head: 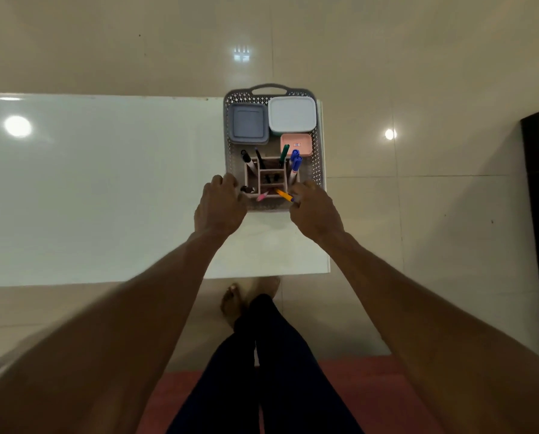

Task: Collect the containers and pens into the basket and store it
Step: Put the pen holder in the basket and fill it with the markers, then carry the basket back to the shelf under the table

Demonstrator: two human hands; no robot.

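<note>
- Basket (318, 170) is sitting at the far right end of the white worktop (105, 189), its far handle hanging just past the edge.
- I am seeing three lidded containers already lying inside it: a grey-blue one (248, 123) at the far left, a white one (292, 114) beside it on the right, and a small peach one (296, 144) just nearer.
- I am also seeing the pen holder (271, 180) standing in the near half of the basket, with black, green and blue pens poking out of it.
- My left hand (221, 205) is curling its fingers over the near left rim of the basket, apparently gripping it.
- My right hand (315, 211) is resting at the near right corner, and its fingers are pinching a yellow pen (283, 194) whose tip is pointing into the holder.
- I am judging the collecting as nearly finished, since nothing loose is showing on the worktop.
- What is remaining, as I am reading it, is dropping this last pen in, then lifting the basket and storing it; where it goes is not showing.
</note>
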